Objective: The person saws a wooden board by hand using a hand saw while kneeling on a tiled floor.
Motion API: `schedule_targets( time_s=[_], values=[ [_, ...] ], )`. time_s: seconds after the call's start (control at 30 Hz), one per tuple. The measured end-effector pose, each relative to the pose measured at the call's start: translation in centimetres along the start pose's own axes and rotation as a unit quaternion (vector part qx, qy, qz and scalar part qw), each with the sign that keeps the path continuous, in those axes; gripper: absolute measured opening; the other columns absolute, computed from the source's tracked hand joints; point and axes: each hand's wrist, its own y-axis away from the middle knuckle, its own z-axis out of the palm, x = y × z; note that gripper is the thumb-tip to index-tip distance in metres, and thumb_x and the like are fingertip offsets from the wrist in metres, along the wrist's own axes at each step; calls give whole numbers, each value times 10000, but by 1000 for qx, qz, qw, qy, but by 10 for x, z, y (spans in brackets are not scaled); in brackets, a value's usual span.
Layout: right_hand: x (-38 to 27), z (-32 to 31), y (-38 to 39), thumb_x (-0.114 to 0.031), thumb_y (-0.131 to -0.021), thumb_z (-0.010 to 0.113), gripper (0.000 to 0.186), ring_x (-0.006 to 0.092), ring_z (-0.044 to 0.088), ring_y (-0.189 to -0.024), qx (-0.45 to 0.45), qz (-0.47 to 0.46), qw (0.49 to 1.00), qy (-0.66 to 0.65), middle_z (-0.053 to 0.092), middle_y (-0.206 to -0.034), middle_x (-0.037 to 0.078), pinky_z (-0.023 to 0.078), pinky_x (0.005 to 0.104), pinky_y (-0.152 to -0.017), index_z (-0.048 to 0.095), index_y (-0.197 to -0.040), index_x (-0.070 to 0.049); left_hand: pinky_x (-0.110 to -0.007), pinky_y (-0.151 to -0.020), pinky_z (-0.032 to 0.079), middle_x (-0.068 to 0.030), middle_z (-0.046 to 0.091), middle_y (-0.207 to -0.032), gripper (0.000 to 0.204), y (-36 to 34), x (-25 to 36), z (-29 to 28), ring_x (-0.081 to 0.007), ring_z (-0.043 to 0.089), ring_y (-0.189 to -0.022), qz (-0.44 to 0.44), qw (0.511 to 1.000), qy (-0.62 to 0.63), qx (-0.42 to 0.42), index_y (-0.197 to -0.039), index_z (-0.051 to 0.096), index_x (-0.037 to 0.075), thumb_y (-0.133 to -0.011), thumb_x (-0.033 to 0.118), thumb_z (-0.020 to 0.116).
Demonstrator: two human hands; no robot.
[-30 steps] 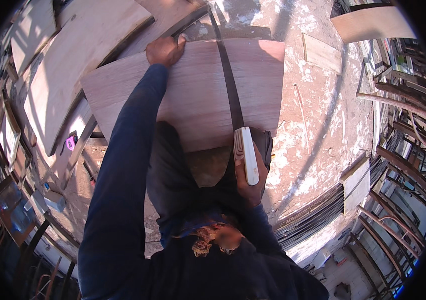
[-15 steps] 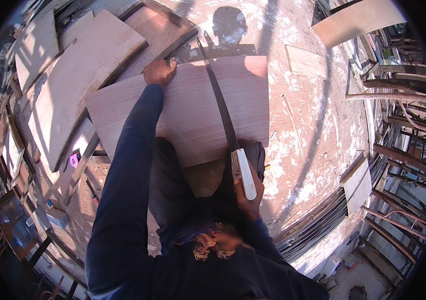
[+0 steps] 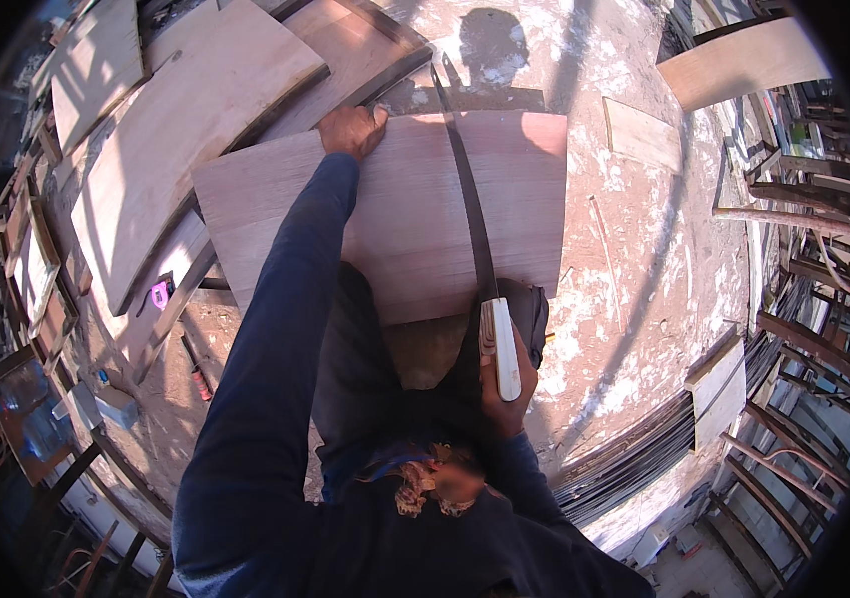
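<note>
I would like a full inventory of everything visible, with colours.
Handsaw: 1, grey blade, white handle, centre
Wooden board: 1, pinkish, beneath saw
Wooden panels: several, light brown, upper left
Long panel: 1, tan, upper right
Small board: 1, pale, right ground
Probable tape measure: 1, pink, left
Slender tool: 1, red-handled, left
Thin rods: many, dark, lower right
Poles: many, brown, right edge
Legs: 2, dark trousers, lower centre
Left hand: 1, blue sleeve, board's far edge
Right hand: 1, blue sleeve, saw handle

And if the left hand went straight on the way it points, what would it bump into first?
Probably the dark-edged wooden panel, just past the pinkish board whose far edge the left hand is on. How low the panel lies is unclear, so the hand might pass over it.
</note>
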Motion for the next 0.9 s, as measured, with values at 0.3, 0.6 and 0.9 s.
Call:
schedule_targets(
  time_s=[0.3, 0.6, 0.9],
  values=[
    [-20, 64, -191, -1, -813, 615, 508, 183, 663, -898, 12, -71, 995, -75, 699, -1034, 149, 521, 314, -833, 580, -1318, 43, -490, -882, 505, -224, 726, -974, 695, -11, 7, -12, -406, 684, -976, 7, 997, -7, -78, -968, 765, 34, -986, 547, 296],
    [-13, 9, -16, -82, -890, 634, 546, 253, 684, -1101, 17, -55, 998, 14, 678, -1227, 214, 517, 341, -960, 498, -1397, 66, -507, -944, 490, -255, 703, -1084, 767, -29, 29, -2, -427, 669, -1025, 57, 986, 73, -142, -985, 745, 2, -994, 603, 268],
    [-26, 13, -77, -107, -891, 629, 552, 279, 704, -1063, -8, -51, 998, 36, 689, -1192, 225, 528, 346, -923, 501, -1399, 65, -486, -879, 526, -203, 728, -1004, 860, -22, 38, -24, -371, 691, -1009, 52, 975, 37, -211, -1042, 741, 21, -899, 775, 354]
  ],
)
